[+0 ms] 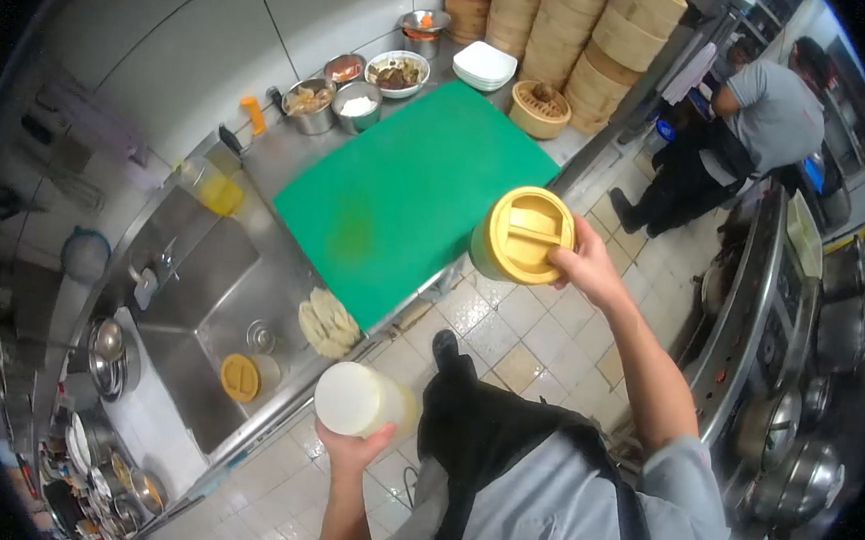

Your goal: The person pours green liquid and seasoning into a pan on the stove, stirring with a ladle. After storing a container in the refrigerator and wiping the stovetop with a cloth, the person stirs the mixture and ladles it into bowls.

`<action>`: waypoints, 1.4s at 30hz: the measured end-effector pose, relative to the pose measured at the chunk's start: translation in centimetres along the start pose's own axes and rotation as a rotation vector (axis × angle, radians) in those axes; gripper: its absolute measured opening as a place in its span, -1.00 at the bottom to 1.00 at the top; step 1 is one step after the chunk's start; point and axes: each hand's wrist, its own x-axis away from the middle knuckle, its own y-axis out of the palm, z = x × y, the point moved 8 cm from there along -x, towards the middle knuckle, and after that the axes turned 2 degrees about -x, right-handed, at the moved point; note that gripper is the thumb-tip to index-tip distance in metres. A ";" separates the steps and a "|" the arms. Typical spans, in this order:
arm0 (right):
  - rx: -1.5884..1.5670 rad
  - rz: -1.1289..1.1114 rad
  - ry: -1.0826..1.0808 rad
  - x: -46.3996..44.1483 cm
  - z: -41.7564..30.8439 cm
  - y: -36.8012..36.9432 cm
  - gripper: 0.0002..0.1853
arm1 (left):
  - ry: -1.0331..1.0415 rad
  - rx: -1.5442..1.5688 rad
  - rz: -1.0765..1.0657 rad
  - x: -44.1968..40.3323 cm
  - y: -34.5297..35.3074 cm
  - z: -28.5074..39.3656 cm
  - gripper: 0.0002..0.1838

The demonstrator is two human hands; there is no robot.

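Observation:
My right hand (583, 264) is wrapped round a container with a yellow lid (528, 232), the thumb on the lid's edge. It is held up beside the right end of the green cutting board (413, 193). Lower down, my left hand (353, 445) grips a pale translucent container (351, 399) with a whitish round end facing up. A folded cream cloth (327, 324) lies at the board's near left corner, just above that container. The two containers are well apart.
Left of the board is a steel sink (193, 319) holding another yellow-lidded container (240, 377). Food bowls (357, 105), white plates (485, 64) and bamboo steamers (608, 57) line the back. A co-worker (769, 123) stands at upper right, near a stove with pots (768, 429).

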 end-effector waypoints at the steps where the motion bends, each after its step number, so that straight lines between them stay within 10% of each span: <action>1: -0.001 -0.004 0.010 -2.4 0.0 0.4 -0.29 | 0.022 -0.032 -0.031 -1.9 0.6 0.5 -0.16; 10: -0.360 -0.009 0.140 -14.6 1.8 2.5 -0.29 | -0.090 0.095 -0.197 -11.4 6.6 0.1 -0.09; 16: 0.166 -0.033 0.097 -13.7 2.7 -6.9 -0.34 | 0.023 0.046 -0.267 -13.0 9.2 -1.5 0.09; 28: 0.748 0.367 -0.716 -17.5 -15.5 -34.1 -0.59 | 0.301 -0.108 -0.038 -14.6 20.7 1.3 0.19; 42: 0.937 0.497 -1.068 -25.9 -20.7 -43.9 -0.63 | 0.177 0.093 0.098 -19.2 35.5 5.2 0.19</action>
